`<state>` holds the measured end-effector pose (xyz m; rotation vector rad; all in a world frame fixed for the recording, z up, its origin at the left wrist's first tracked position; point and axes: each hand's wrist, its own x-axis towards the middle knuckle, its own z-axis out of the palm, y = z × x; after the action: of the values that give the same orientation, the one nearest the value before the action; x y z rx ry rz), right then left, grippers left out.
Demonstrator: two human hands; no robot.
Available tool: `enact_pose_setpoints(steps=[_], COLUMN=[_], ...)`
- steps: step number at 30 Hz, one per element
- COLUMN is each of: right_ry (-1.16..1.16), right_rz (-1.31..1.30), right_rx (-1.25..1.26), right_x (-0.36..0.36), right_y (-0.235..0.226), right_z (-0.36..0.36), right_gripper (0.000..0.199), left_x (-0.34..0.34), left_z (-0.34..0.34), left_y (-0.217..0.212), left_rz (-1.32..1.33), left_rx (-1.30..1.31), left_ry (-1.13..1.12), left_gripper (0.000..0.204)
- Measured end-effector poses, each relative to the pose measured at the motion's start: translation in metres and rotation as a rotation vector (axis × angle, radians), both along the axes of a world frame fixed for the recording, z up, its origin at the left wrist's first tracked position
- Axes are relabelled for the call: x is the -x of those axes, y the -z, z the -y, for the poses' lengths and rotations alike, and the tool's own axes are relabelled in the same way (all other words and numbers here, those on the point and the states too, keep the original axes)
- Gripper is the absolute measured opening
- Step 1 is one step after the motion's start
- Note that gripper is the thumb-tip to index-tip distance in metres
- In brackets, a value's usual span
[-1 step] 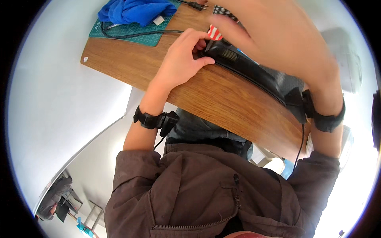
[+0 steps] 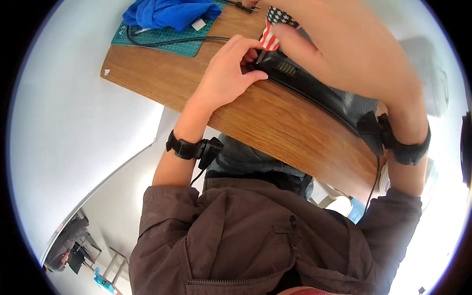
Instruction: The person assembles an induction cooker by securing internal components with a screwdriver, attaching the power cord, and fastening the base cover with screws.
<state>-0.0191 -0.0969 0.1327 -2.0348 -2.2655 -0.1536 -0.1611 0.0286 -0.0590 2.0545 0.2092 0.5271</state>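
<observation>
A long black plastic device with a row of slots near its left end lies along the table. My left hand grips that left end, the thumb on its near edge and the other fingers curled at its corner. In my right hand is a screwdriver, its handle patterned with red and white stripes and white stars. The metal shaft points down at the device's left end, close to my left fingertips. My right thumb presses along the handle; most of the other fingers are hidden behind the hand.
On the wooden table, a green cutting mat lies at the far left under a blue cloth. A black cable crosses the mat toward the device. A plug lies beyond. The table's near edge runs before my body.
My right hand has shifted slightly and turned, so more of the screwdriver's patterned handle shows. My left hand stays on the device's end.
</observation>
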Motion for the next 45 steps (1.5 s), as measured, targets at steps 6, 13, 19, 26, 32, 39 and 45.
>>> enact_pose_setpoints(steps=[6,13,19,26,32,39,45], right_ry=[0.167,0.167,0.162,0.169,0.166,0.162,0.171], right_rz=[-0.159,-0.15,-0.144,-0.126,-0.121,-0.121,-0.121], right_rx=[0.094,0.131,0.153,0.166,0.172,0.176,0.178], right_x=[0.023,0.027,0.034,0.039,0.041,0.043,0.045], right_y=[-0.023,-0.02,-0.017,-0.017,-0.017,-0.017,-0.017], right_z=[-0.004,-0.007,-0.014,-0.019,-0.02,-0.019,-0.016], right_gripper=[0.023,0.023,0.023,0.023,0.023,0.024,0.024], left_x=[0.001,0.002,0.002,0.002,0.002,0.001,0.001], left_z=[-0.003,-0.001,-0.004,-0.002,-0.003,-0.004,-0.003], left_y=[0.004,0.006,0.012,0.01,0.013,0.012,0.013], left_rz=[0.055,0.068,0.083,0.069,0.085,0.074,0.11], left_rx=[0.022,0.062,-0.02,-0.021,0.003,-0.04,-0.042], left_ry=[0.007,0.008,-0.001,0.009,0.022,0.006,-0.001], left_gripper=[0.049,0.048,0.048,0.047,0.043,0.036,0.037])
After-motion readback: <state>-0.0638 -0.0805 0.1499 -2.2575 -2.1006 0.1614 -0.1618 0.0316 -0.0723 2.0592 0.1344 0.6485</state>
